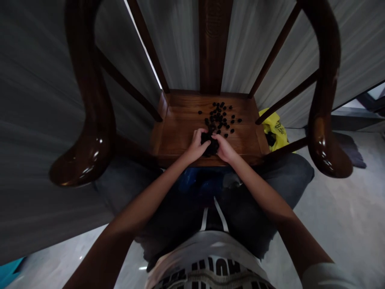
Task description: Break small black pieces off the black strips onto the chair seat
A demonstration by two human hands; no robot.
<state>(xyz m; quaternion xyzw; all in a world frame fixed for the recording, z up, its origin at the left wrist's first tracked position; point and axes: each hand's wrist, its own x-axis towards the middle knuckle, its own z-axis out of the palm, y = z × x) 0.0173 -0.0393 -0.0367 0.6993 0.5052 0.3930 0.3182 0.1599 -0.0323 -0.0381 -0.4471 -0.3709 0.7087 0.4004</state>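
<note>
Both my hands meet at the front edge of a brown wooden chair seat [180, 132]. Between them is a dark, bunched object [212, 147], too dim to name. My left hand [197, 145] curls round its left side, thumb lying across the top. From the right, my right hand [224, 147] grips the same object, with its thumb near the top. Just beyond my fingers, many small black round pieces [221, 119] lie scattered on the seat, some loosely piled near the hands. Whether the held object is made of such pieces I cannot tell.
Curved chair arms [90, 152] rise on either side, and the slatted back [214, 48] stands ahead. A yellow bag [278, 130] with dark contents sits beyond the seat's right side. Something blue and shiny [198, 180] lies below the front edge, between my legs.
</note>
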